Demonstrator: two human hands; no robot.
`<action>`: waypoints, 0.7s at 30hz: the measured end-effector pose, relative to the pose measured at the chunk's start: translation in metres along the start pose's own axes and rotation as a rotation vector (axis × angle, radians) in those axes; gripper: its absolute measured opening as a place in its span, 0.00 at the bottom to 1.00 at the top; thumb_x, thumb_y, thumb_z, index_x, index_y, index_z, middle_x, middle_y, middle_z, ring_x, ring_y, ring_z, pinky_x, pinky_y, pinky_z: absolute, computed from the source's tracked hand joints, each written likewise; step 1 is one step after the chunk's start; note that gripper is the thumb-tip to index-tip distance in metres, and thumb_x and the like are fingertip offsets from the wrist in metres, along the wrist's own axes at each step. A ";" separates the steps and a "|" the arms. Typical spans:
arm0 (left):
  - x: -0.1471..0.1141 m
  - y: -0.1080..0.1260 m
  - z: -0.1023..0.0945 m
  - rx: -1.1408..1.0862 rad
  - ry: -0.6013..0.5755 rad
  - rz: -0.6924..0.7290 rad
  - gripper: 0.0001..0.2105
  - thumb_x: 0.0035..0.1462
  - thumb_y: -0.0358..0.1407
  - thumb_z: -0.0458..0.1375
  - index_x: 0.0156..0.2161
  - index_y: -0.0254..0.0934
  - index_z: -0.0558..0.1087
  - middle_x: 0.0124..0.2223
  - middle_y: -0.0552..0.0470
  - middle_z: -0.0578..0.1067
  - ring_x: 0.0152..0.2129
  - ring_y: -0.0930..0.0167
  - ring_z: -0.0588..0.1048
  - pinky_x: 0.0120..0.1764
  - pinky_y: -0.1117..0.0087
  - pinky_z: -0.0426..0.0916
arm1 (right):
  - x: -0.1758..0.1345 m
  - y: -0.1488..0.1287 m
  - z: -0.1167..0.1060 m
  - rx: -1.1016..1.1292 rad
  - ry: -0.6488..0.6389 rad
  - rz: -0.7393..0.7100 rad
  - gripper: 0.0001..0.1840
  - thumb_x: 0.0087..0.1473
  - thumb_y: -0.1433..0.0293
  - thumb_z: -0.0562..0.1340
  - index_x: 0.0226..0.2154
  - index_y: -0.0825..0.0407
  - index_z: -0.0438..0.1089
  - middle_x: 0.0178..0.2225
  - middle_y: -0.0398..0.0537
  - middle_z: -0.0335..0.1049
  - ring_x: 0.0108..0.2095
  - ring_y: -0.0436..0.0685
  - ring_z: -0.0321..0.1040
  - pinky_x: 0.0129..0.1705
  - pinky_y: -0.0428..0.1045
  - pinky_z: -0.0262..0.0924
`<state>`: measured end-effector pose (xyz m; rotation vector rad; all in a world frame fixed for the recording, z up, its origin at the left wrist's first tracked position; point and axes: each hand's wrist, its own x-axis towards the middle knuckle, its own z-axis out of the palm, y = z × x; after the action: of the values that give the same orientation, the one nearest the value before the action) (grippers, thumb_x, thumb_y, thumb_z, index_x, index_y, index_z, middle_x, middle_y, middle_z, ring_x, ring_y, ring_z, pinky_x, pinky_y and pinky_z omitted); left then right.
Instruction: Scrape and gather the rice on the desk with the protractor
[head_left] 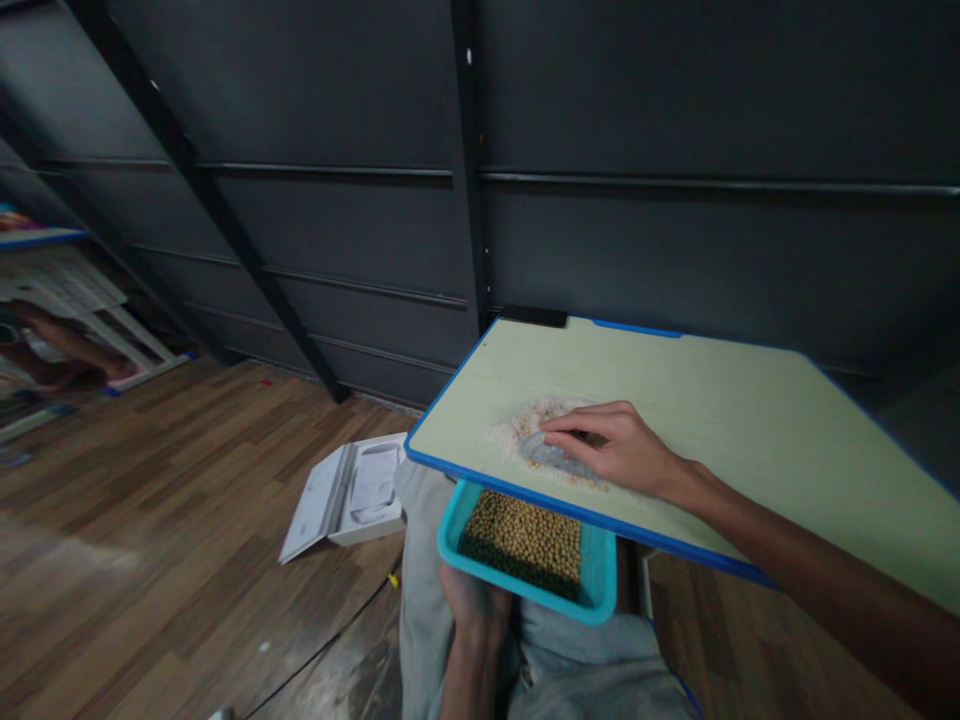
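Observation:
My left hand (474,600) supports a turquoise plastic tray (600,580) from below, just under the front edge of a pale green table (712,400) with a blue rim. Round yellowish beans (525,530) cover the tray's bottom; darker green ones show along its near side. Over the tabletop, my right hand (626,445) has its fingertips drawn together at a flat grey oval patch (555,455). Whatever those fingers pinch, if anything, is hidden. Around the patch lies a scatter of whitish grains (517,425) mixed with a few yellow beans.
A flat black object (532,316) lies at the table's far left corner. An opened white box (371,490) rests on the wooden floor, with a dark cable (330,640) nearby. Behind the table rises a dark panelled wall (337,220). A person's legs (60,350) show at far left.

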<state>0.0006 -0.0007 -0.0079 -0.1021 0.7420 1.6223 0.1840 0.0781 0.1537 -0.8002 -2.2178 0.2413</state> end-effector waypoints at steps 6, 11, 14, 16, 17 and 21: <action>-0.005 0.001 0.007 -0.016 -0.020 -0.017 0.16 0.60 0.38 0.53 0.44 0.34 0.80 0.47 0.43 0.82 0.49 0.57 0.78 0.56 0.53 0.68 | -0.003 -0.007 0.002 0.041 0.006 -0.013 0.10 0.61 0.70 0.65 0.44 0.48 0.80 0.39 0.44 0.83 0.36 0.53 0.80 0.43 0.49 0.73; -0.004 0.001 0.006 -0.027 -0.061 -0.021 0.16 0.60 0.39 0.53 0.45 0.35 0.80 0.49 0.43 0.81 0.52 0.57 0.76 0.57 0.53 0.68 | -0.003 -0.007 0.008 0.011 -0.054 -0.047 0.10 0.61 0.71 0.65 0.45 0.49 0.80 0.40 0.45 0.83 0.37 0.53 0.80 0.42 0.49 0.73; -0.001 0.000 0.001 -0.020 -0.038 -0.008 0.16 0.59 0.38 0.54 0.45 0.35 0.80 0.48 0.43 0.81 0.52 0.58 0.76 0.58 0.54 0.67 | -0.002 -0.002 0.008 -0.032 -0.028 -0.036 0.10 0.62 0.71 0.64 0.45 0.50 0.80 0.41 0.46 0.82 0.39 0.54 0.80 0.46 0.50 0.73; 0.001 -0.001 -0.002 -0.007 -0.017 0.004 0.16 0.59 0.38 0.53 0.45 0.35 0.80 0.46 0.44 0.82 0.51 0.58 0.77 0.57 0.54 0.68 | -0.001 0.002 0.006 -0.051 -0.013 -0.030 0.11 0.62 0.70 0.63 0.45 0.50 0.80 0.42 0.47 0.82 0.40 0.55 0.80 0.47 0.52 0.73; 0.002 -0.001 -0.003 0.000 -0.008 0.006 0.16 0.59 0.38 0.53 0.45 0.35 0.80 0.45 0.44 0.82 0.50 0.58 0.77 0.57 0.54 0.68 | 0.000 0.003 0.005 -0.055 -0.011 -0.025 0.11 0.63 0.70 0.63 0.45 0.50 0.80 0.42 0.47 0.82 0.40 0.55 0.79 0.47 0.52 0.73; 0.002 -0.001 -0.004 0.010 0.016 0.004 0.16 0.58 0.38 0.54 0.45 0.34 0.80 0.45 0.43 0.82 0.49 0.57 0.78 0.56 0.53 0.69 | 0.001 0.004 0.001 -0.050 -0.034 0.001 0.12 0.64 0.70 0.62 0.46 0.48 0.79 0.43 0.47 0.82 0.41 0.55 0.79 0.47 0.53 0.72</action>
<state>-0.0004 -0.0009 -0.0119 -0.1064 0.7635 1.6231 0.1845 0.0817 0.1518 -0.8295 -2.2632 0.2011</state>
